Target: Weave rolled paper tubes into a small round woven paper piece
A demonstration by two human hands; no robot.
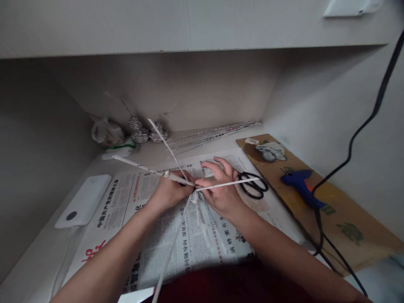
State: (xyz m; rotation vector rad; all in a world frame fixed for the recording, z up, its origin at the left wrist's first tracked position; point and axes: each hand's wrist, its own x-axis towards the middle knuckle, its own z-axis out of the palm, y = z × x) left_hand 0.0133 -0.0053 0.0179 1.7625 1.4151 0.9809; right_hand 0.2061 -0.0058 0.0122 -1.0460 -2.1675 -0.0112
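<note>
Between my hands is a bundle of thin rolled-paper sticks (170, 252) that spread outward from one woven centre, several of them pointing down towards me. My left hand (172, 189) is closed around the sticks near that centre, with a thicker white piece lying along its top. At the same centre, the thumb and index finger of my right hand (222, 189) pinch a stick that points right; its other fingers are lifted and spread. Black-handled scissors (253, 185) lie just beyond my right hand, their blades hidden. Printed newspaper (116, 210) covers the surface under both hands.
A blue glue gun (301, 187) with a black cord rests on a cardboard sheet (350, 223) at right, near a crumpled plastic wrapper (271, 150). Behind stand woven paper gourd shapes (139, 129), more paper sticks (214, 136) and a plastic bag (107, 131). A white power bank (83, 200) lies left.
</note>
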